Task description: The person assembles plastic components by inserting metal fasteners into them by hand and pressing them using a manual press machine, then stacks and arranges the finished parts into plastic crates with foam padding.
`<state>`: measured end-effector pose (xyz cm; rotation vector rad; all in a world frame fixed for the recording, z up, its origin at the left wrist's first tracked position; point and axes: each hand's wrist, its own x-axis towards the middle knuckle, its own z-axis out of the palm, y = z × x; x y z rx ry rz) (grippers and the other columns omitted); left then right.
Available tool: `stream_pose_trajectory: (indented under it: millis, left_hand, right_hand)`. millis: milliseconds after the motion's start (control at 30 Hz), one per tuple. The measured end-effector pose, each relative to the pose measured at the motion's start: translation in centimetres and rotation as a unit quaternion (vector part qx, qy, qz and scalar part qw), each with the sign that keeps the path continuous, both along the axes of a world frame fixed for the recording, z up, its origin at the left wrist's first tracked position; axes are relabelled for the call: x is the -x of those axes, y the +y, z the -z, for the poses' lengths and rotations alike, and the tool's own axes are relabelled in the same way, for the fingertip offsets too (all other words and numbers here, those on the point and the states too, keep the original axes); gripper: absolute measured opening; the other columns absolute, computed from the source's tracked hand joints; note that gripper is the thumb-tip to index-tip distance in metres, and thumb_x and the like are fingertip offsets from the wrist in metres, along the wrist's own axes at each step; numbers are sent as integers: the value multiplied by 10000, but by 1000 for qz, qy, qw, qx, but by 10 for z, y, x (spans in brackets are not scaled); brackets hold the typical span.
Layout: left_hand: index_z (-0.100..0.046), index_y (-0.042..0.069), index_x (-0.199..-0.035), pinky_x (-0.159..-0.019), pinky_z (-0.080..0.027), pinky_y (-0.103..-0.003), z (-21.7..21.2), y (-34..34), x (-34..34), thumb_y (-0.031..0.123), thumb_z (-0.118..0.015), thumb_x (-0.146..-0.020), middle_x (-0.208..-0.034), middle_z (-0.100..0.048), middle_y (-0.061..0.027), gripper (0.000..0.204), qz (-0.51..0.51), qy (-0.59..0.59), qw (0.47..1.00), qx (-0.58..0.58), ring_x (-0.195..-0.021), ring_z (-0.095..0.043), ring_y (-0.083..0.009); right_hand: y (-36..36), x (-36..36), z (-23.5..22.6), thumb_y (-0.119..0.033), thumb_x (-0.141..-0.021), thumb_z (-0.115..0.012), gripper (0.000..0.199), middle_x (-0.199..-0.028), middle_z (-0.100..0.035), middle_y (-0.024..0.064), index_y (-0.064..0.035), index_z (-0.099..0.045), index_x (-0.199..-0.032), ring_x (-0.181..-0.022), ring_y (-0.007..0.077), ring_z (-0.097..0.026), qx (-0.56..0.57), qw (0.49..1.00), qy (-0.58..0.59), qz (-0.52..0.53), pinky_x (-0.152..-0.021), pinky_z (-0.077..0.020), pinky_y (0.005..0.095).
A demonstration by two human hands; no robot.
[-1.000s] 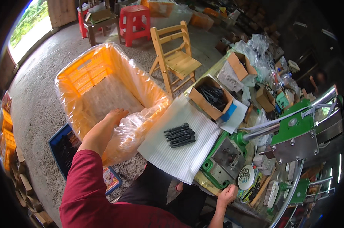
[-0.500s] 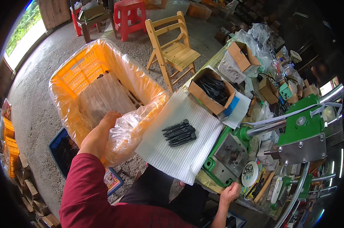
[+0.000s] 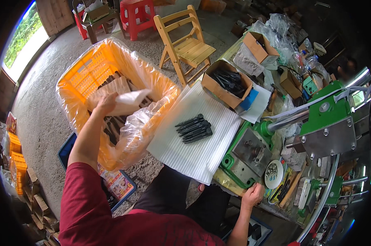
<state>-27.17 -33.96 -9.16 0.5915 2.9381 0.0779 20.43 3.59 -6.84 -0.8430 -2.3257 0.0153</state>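
My left hand [image 3: 106,104] reaches into a plastic-lined orange crate [image 3: 77,84] and grips a thin pale packing sheet [image 3: 132,98], which is partly lifted and folded over. Beneath the sheet lie dark, slender tool-like pieces [image 3: 111,130] in rows. My right hand [image 3: 253,195] is curled closed at the bench edge, beside the front corner of a green hand press [image 3: 251,158]; the inside of its fingers is hidden. Between my hands, a neat row of several black pointed pieces [image 3: 195,128] rests on a ribbed white foam sheet [image 3: 173,153].
An open carton [image 3: 215,91] of black pieces stands at the foam's far edge. Right of the press is a white bowl [image 3: 280,174] of small metal parts. A wooden chair [image 3: 193,49] stands beyond the crate; a blue tray [image 3: 130,192] lies below it.
My left hand has moved up and left, raising and folding back the pale sheet, so the dark pieces under it show. My right hand stays at the bench edge.
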Motion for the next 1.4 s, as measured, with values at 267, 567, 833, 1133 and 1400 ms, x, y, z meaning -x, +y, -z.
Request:
stream_pose_trajectory:
  millis: [267,567,833,1133,1400]
  left_hand:
    - [-486,59,-1053,-779,-423,-396,-67,-8,18,103,-522,-657,-898,-579,-198,400,25,135,957,-256,-871,-549,-349]
    - [-541,9,-952,-692,-428,-381,-182,37,13,103,-555,-642,-798,-586,-184,324,78,118,961,-238,-783,-579,-286]
    - [-477,70,-1116,-714,-456,-340,-219,140,-8,132,-598,-704,-921,-596,-151,435,159,369,860,-315,-846,-589,-269]
    - [-495,165,-953,-637,-472,-356,-183,306,-26,37,-436,-751,-867,-574,-76,246,281,354,769,-453,-744,-574,-289]
    - [-446,79,-908,-658,-454,-360,-141,418,-41,28,-463,-722,-844,-548,-113,193,362,263,782,-433,-781,-555,-308]
  right_hand:
    - [-4,1,-5,-75,-780,-472,95,-686,-457,166,18,-487,-773,-658,350,-446,13,1000,-5,7,-564,-336,410]
    - [-2,1,-3,-70,-766,-459,89,-665,-448,161,13,-492,-760,-634,347,-438,5,1000,9,-15,-552,-324,411]
    - [1,-4,-1,-57,-765,-463,71,-678,-456,161,8,-493,-766,-647,346,-446,8,1000,9,-10,-557,-329,409]
    - [0,-1,-4,-52,-756,-462,77,-704,-470,166,-5,-507,-797,-656,362,-451,11,999,7,-30,-559,-332,414]
    - [1,-2,-4,-37,-704,-453,62,-652,-445,153,-4,-487,-744,-596,350,-431,11,999,-2,-33,-518,-320,415]
